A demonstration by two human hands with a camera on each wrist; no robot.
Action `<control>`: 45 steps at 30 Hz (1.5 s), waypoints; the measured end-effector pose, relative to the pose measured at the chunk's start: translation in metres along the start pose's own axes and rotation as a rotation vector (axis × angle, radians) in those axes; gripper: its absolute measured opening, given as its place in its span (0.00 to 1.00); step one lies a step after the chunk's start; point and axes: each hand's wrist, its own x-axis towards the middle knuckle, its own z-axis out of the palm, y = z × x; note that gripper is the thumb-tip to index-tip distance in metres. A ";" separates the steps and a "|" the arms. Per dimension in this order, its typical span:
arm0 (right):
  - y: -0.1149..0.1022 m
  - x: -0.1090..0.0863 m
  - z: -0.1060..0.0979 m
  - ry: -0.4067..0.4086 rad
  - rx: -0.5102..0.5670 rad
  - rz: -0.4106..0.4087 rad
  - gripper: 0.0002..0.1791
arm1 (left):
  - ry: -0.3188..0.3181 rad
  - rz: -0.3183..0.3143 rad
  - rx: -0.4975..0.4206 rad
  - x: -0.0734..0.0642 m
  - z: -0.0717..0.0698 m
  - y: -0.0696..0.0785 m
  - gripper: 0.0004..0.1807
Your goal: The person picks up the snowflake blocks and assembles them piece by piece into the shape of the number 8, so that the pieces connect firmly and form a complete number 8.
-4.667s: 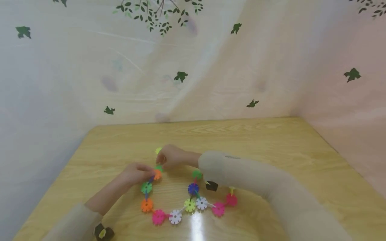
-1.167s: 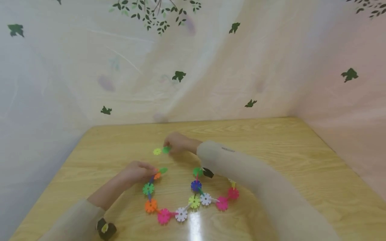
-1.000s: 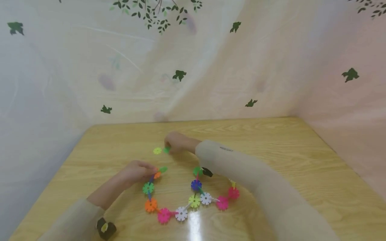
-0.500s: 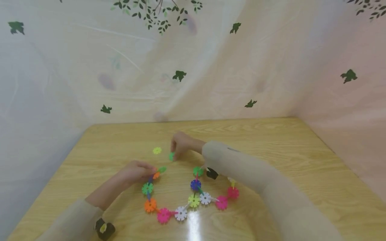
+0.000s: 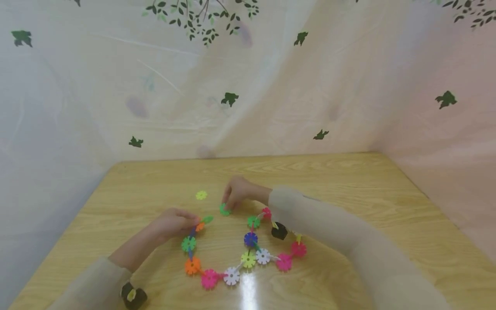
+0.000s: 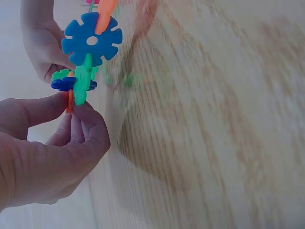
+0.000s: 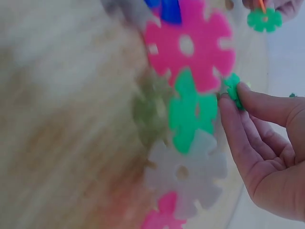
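Note:
My left hand [image 5: 176, 224] pinches an orange snowflake disc [image 5: 199, 227] between thumb and fingers, at the left end of a chain of notched plastic discs. A green disc [image 5: 208, 219] is slotted on edge into that orange one. Over the table to its right, my right hand [image 5: 239, 191] pinches a loose green disc [image 5: 224, 209]; the right wrist view shows this green disc [image 7: 232, 88] between thumb and forefinger, apart from the chain. In the left wrist view a blue disc [image 6: 78, 45] of the chain stands beyond the left fingertips.
A lone yellow disc [image 5: 201, 195] lies behind the hands. The chain curves along the near side through a pink disc [image 5: 209, 279], a white disc [image 5: 231, 276] and a dark blue disc [image 5: 250, 239], then partly under the right sleeve [image 5: 321, 215]. Cloth hangs around the wooden table [image 5: 155, 181].
My right hand has left the chain's left end, picked up the loose green disc beside the yellow one, and moved it right and nearer. My left hand keeps its pinch, almost still.

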 end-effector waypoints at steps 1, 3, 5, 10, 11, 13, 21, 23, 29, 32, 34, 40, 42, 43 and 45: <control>0.000 -0.002 0.001 -0.003 0.026 0.008 0.09 | -0.001 0.004 -0.001 0.000 0.000 0.000 0.19; 0.000 -0.007 0.005 -0.009 0.081 0.026 0.10 | -0.004 0.014 -0.006 0.000 -0.001 -0.001 0.19; 0.000 -0.012 0.009 -0.010 0.141 0.047 0.12 | -0.004 0.014 -0.011 0.000 -0.001 -0.001 0.19; -0.002 -0.022 0.019 -0.001 0.279 0.086 0.15 | -0.009 0.014 -0.021 0.000 -0.001 -0.003 0.19; -0.003 -0.024 0.021 0.001 0.303 0.092 0.15 | -0.011 0.014 -0.026 0.000 -0.001 -0.003 0.19; -0.004 -0.026 0.024 0.004 0.347 0.104 0.14 | -0.015 0.013 -0.023 0.000 0.000 -0.003 0.19; -0.001 -0.029 0.027 0.004 0.439 0.132 0.14 | -0.020 -0.007 -0.026 -0.002 0.000 0.001 0.20; 0.000 -0.030 0.027 0.002 0.466 0.135 0.15 | -0.026 -0.006 -0.029 -0.002 0.000 0.001 0.20; -0.001 -0.033 0.027 -0.011 0.497 0.133 0.17 | -0.026 -0.002 -0.036 -0.002 0.000 0.001 0.20; -0.002 -0.035 0.030 -0.013 0.513 0.133 0.16 | -0.026 -0.007 -0.037 -0.002 0.001 0.001 0.19; -0.003 -0.037 0.031 -0.006 0.524 0.134 0.16 | -0.029 -0.013 -0.041 -0.001 0.002 0.001 0.19; -0.004 -0.038 0.036 0.037 0.553 0.143 0.15 | 0.004 -0.043 -0.048 0.001 0.004 0.001 0.19; -0.004 -0.037 0.038 0.049 0.556 0.143 0.15 | 0.033 -0.060 -0.051 0.003 0.005 0.002 0.18; -0.003 -0.037 0.038 0.055 0.559 0.142 0.14 | 0.047 -0.065 -0.052 0.003 0.006 0.002 0.18; -0.004 -0.036 0.039 0.061 0.558 0.147 0.14 | 0.080 -0.076 -0.046 0.004 0.009 0.004 0.18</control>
